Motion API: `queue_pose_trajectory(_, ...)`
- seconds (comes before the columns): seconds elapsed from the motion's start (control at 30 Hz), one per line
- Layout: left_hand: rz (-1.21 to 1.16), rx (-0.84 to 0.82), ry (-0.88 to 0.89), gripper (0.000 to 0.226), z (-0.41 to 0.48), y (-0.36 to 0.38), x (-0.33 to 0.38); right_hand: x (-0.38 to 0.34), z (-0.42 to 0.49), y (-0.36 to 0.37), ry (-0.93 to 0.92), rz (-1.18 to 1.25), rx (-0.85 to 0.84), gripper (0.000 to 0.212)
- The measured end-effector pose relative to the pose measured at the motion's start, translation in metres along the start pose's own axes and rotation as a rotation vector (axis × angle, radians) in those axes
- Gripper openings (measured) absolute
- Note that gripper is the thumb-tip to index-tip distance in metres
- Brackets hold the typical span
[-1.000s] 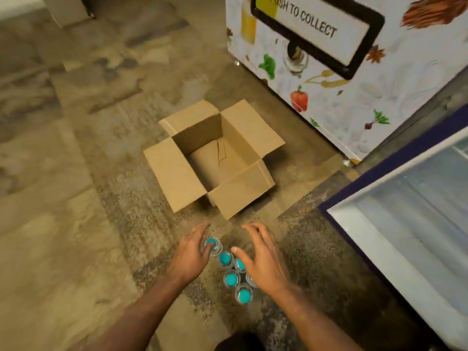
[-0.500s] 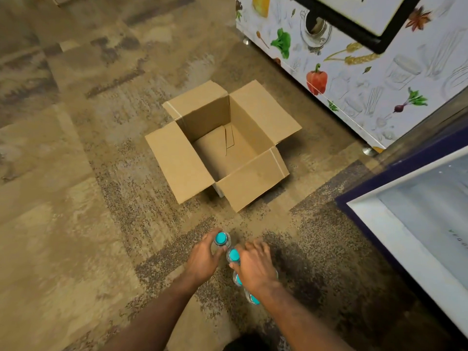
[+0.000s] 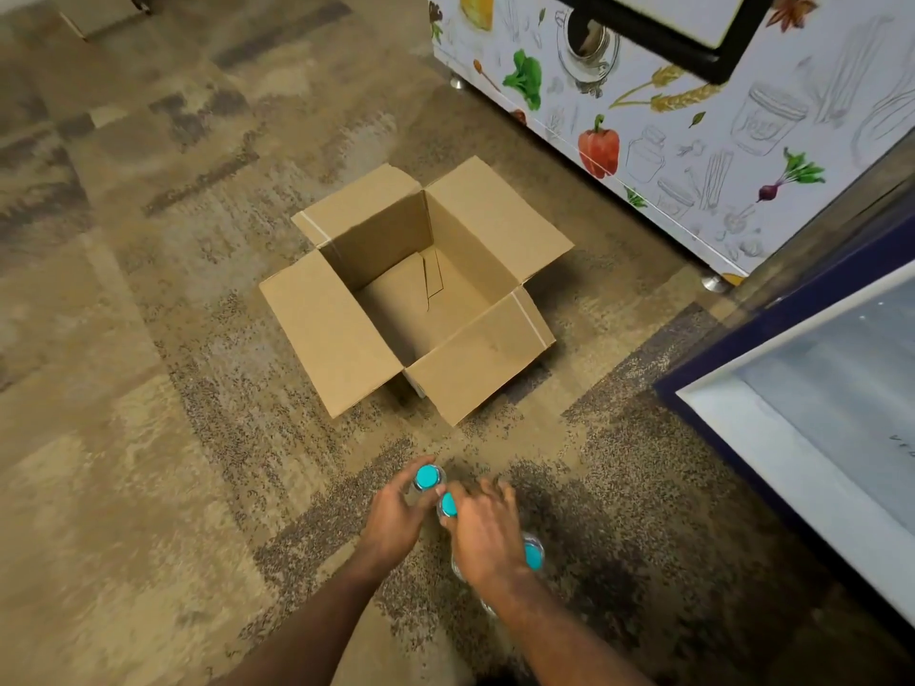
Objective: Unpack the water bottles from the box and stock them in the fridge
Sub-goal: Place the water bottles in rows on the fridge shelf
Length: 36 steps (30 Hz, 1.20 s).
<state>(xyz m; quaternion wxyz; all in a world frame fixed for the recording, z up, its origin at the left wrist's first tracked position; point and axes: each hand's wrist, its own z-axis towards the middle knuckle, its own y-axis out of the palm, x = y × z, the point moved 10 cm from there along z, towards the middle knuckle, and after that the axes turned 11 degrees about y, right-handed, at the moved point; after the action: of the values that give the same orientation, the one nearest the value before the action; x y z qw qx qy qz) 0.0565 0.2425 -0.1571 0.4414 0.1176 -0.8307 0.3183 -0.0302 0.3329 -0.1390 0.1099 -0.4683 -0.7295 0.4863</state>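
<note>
Far left, mottled tan-and-brown carpet floor [image 3: 148, 388], running the whole width of the shot. Centre stage, the open brown cardboard box [image 3: 331, 334] sits on it, all four flaps folded outward, its plain inner bottom in full view. Up at the right stands a white cabinet printed with vegetable drawings [image 3: 693, 156], on small metal feet, just beyond the box's far right flap. At the right edge, the fridge with a dark blue frame and white inner lining [image 3: 752, 438] cuts in, with a stretch of darker carpet between it and the hands.

Down low now, near side of the box and well clear of its front flap: the cluster of clear plastic water bottles with teal caps [image 3: 448, 505] stands upright on the carpet. The left hand [image 3: 396, 522] comes in from the left, fingers and thumb curled round the neck of the front-left bottle [image 3: 427, 476], whose cap pokes out above the fingertips. Right beside it, touching, the second teal cap shows between the two hands. The right hand [image 3: 487, 537] lies over the top of the cluster, fingers bent downward and gripping the bottles beneath; exactly which ones the palm hides, I cannot tell. One more teal cap [image 3: 532, 557] peeks out at that hand's right edge, beside the wrist
</note>
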Motion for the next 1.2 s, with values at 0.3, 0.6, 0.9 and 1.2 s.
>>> queue_pose_trajectory(0.3,-0.124,0.196,0.138,0.078,-0.008,-0.019,0.046,0.033,-0.018,-0.081,0.062,0.371,0.132,0.044)
queue_pose_trajectory(0.6,-0.168,0.222,0.359,0.052,-0.022,-0.024,0.215,0.096,-0.048,-0.193,0.106,0.953,0.203,0.029)
queue_pose_trajectory(0.9,-0.256,0.036,0.623,0.039,-0.059,0.022,0.425,0.192,-0.131,-0.366,0.156,1.240,0.456,0.028)
queue_pose_trajectory(1.2,-0.151,-0.013,1.148,0.050,-0.137,0.065,0.636,0.280,-0.258,-0.496,0.095,1.350,0.799,0.014)
